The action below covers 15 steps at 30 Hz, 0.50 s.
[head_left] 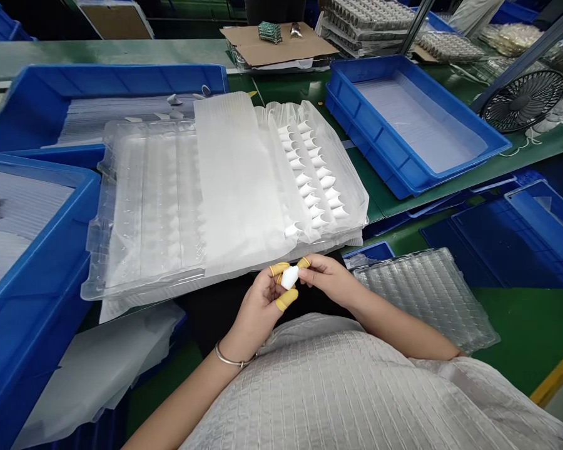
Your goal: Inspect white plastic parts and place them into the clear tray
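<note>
The small white piece [289,277] is at the near edge of the clear plastic tray [94,256], held between both hands; the left hand [261,297] has its thumb and fingers closed around it, yellow covers on several tips, and the right hand [331,279] pinches its right side, thumb and forefinger nearly together; beyond them, rows of curved white pieces [304,179] stand in the tray, and a pale sheet [237,162] lies across its middle, hiding the slots beneath; the tray stands between the hands and the rear blue bin [131,78], covering part of that bin's front; the left blue bin [70,262] is cut off by the frame, while the right blue bin [380,134] stands near a black fan [523,101]; fingertips partly cover the held piece, so its full shape is hard to make out.
</note>
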### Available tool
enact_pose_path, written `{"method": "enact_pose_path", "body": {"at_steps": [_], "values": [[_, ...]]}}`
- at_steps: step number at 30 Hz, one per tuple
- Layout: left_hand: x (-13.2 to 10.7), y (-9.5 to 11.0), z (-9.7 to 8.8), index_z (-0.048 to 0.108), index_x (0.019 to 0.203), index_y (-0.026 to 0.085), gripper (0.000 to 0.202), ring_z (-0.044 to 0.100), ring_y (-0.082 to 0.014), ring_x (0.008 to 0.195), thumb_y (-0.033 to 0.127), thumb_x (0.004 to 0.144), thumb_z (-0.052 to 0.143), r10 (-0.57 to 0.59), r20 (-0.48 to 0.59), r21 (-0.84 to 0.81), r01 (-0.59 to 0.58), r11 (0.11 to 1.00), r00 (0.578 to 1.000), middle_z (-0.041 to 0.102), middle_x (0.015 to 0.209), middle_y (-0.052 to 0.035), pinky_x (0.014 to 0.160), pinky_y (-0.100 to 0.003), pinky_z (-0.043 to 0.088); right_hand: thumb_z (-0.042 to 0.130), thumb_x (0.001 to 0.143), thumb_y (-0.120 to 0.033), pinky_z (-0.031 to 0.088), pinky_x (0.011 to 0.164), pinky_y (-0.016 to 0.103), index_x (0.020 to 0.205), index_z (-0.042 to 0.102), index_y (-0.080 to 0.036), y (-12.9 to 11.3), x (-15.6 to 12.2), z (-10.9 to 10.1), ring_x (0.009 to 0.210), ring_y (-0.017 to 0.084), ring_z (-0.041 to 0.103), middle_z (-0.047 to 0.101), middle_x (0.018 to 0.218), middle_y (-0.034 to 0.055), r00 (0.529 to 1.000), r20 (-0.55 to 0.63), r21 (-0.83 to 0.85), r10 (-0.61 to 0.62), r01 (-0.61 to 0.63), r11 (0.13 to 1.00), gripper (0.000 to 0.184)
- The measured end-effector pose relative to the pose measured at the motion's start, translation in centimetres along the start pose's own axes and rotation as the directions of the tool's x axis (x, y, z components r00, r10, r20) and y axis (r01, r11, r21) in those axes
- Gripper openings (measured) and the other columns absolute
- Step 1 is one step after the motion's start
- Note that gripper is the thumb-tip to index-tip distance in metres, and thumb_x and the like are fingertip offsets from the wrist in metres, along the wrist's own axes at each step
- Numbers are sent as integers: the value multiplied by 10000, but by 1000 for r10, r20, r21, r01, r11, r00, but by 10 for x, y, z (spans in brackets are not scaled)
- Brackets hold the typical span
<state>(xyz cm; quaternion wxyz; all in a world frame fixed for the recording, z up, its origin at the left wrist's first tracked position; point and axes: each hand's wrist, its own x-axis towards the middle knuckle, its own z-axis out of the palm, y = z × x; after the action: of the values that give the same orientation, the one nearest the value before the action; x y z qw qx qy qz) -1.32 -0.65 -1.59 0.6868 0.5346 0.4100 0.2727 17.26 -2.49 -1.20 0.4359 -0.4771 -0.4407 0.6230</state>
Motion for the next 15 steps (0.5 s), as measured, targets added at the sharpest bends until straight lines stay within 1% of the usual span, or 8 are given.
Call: {"method": "enact_pose_path", "body": {"at_steps": [3, 4, 6, 8, 10, 11, 13, 15], "values": [[-2, 2, 1, 527, 1182, 209, 393, 538, -130, 725, 300, 829, 674, 10, 1, 25, -10, 1000, 1000, 598, 844, 6, 688, -280, 464, 656, 862, -435, 405, 652, 267, 802, 595, -170, 3, 0, 0, 675, 128, 491, 548, 728, -16, 1000, 5, 3, 16, -16, 1000, 279], [-2, 2, 1, 539, 1161, 209, 375, 529, -130, 711, 307, 826, 676, 10, -12, 67, -9, 998, 1000, 589, 827, 9, 674, -279, 459, 648, 863, -445, 408, 652, 268, 806, 587, -171, 3, -1, 1, 678, 129, 492, 545, 734, -15, 1000, 1, 3, 20, -20, 1000, 286], [-2, 2, 0, 565, 1113, 208, 339, 513, -136, 674, 319, 815, 685, 23, -57, 211, -10, 977, 998, 568, 783, 16, 633, -278, 443, 659, 848, -445, 406, 635, 261, 824, 554, -178, 1, -2, 5, 671, 126, 483, 528, 744, -21, 999, -11, -28, 32, -32, 999, 288], [-1, 2, -1, 592, 1034, 205, 269, 505, -147, 644, 307, 804, 687, 80, -77, 398, -42, 917, 994, 561, 749, 14, 599, -283, 415, 727, 788, -427, 376, 586, 240, 826, 509, -192, -2, -5, 10, 650, 117, 451, 495, 735, -39, 998, -50, -153, 42, -49, 987, 323], [-1, 4, -1, 606, 929, 200, 167, 523, -168, 658, 275, 798, 677, 164, -43, 552, -113, 826, 986, 578, 743, -3, 600, -296, 401, 787, 728, -402, 328, 538, 224, 792, 469, -201, -6, -7, 14, 626, 111, 418, 468, 706, -54, 996, -88, -324, 34, -61, 944, 382], [-1, 5, -2, 604, 884, 198, 128, 527, -175, 662, 265, 797, 669, 203, -21, 603, -150, 784, 979, 581, 736, -9, 602, -301, 396, 792, 723, -399, 312, 525, 221, 766, 455, -201, -7, -7, 15, 619, 111, 413, 465, 692, -56, 995, -95, -391, 26, -61, 918, 393], [-2, 8, -2, 598, 847, 198, 107, 514, -171, 636, 271, 801, 660, 237, 9, 647, -187, 739, 971, 561, 698, -2, 587, -300, 387, 718, 802, -418, 320, 520, 225, 723, 455, -195, -9, -6, 15, 608, 113, 439, 483, 666, -48, 997, -77, -430, 8, -40, 902, 354], [-5, 9, -1, 600, 862, 197, 135, 491, -152, 595, 300, 803, 665, 201, 9, 624, -163, 764, 979, 534, 667, 16, 557, -285, 379, 568, 916, -440, 361, 530, 235, 702, 488, -186, -7, -4, 11, 583, 115, 487, 522, 639, -32, 999, -41, -365, 16, -30, 930, 341]]}}
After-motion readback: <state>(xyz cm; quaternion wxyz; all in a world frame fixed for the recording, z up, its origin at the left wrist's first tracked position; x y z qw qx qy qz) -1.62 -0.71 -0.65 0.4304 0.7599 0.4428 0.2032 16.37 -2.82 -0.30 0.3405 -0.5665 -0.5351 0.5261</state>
